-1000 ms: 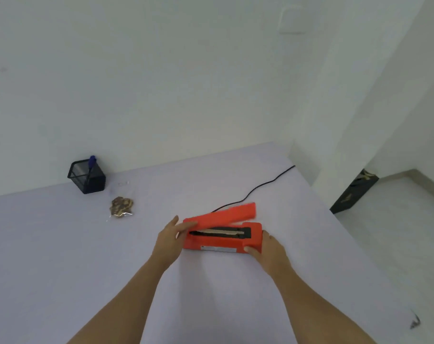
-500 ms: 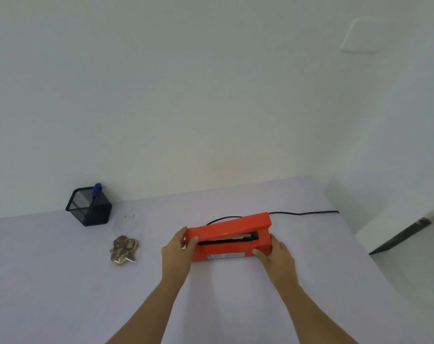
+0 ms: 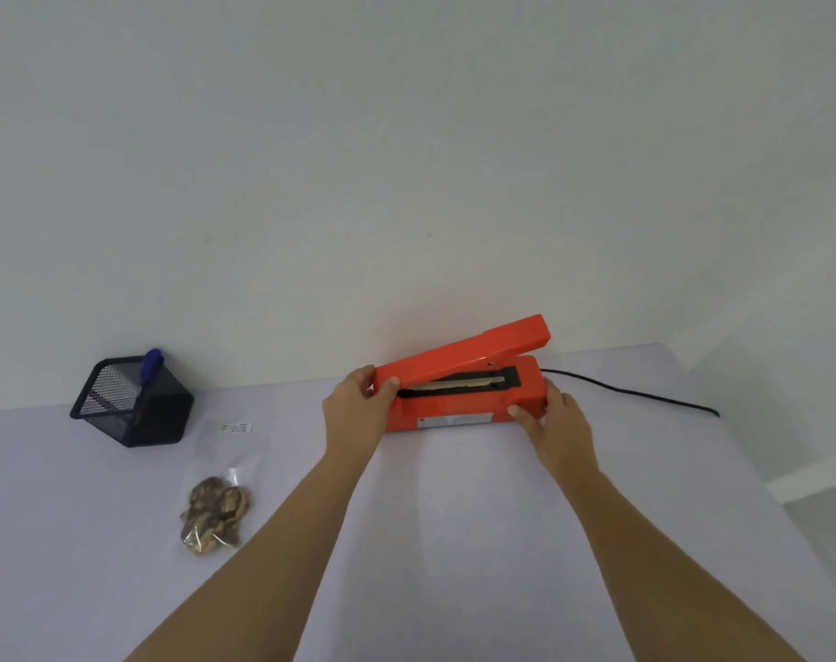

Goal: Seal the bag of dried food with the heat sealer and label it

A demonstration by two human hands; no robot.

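An orange heat sealer (image 3: pixel 459 413) stands on the pale table near the back wall, its lid arm raised at the right end. My left hand (image 3: pixel 356 413) grips the left tip of the lid arm, thumb on top. My right hand (image 3: pixel 557 422) holds the right end of the sealer's base. A clear bag of brown dried food (image 3: pixel 215 513) lies flat on the table to the left, apart from both hands. A small white label (image 3: pixel 235 428) lies beyond the bag.
A black mesh pen holder (image 3: pixel 132 403) with a blue pen (image 3: pixel 151 364) stands at the back left. The sealer's black cord (image 3: pixel 631 391) runs right toward the table's edge (image 3: pixel 722 422). A white wall rises just behind the table.
The sealer has slid away from me toward the wall with both hands on it, and its lid arm now stands raised higher. The camera has tilted and the view shifted.
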